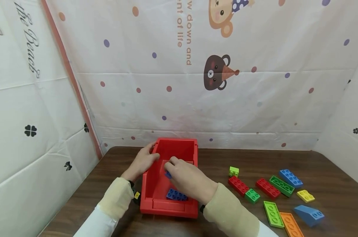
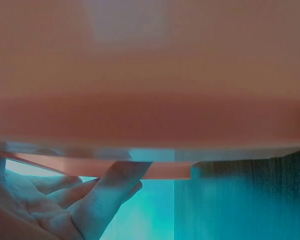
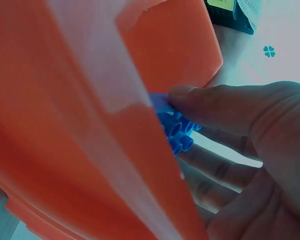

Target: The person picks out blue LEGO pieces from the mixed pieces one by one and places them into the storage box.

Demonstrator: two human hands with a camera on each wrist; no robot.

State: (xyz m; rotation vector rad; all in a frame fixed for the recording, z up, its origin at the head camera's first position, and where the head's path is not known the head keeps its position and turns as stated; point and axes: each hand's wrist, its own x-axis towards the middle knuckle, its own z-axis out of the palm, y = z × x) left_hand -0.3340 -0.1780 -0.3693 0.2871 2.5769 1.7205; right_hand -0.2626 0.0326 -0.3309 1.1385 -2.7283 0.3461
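Note:
A red plastic bin (image 1: 168, 208) stands on the table. My left hand (image 1: 144, 160) holds its left wall, thumb over the rim; in the left wrist view the bin's blurred wall (image 2: 150, 117) hides part of that hand (image 2: 65, 205). Inside the bin, my right hand (image 1: 188, 179) pinches a blue toy brick (image 1: 168, 174). The right wrist view shows this studded brick (image 3: 177, 130) between thumb and fingers, partly hidden by the bin's edge. Another blue brick (image 1: 176, 195) lies on the bin floor near the front, beneath my right wrist.
Right of the bin lie several loose bricks: a lime one (image 1: 233, 171), red ones (image 1: 239, 186), green ones (image 1: 281, 186), a blue one (image 1: 291, 178), a yellow one (image 1: 305, 196), a blue slope (image 1: 309, 215) and an orange plate (image 1: 291, 224). A printed cloth (image 1: 167, 105) hangs behind the table.

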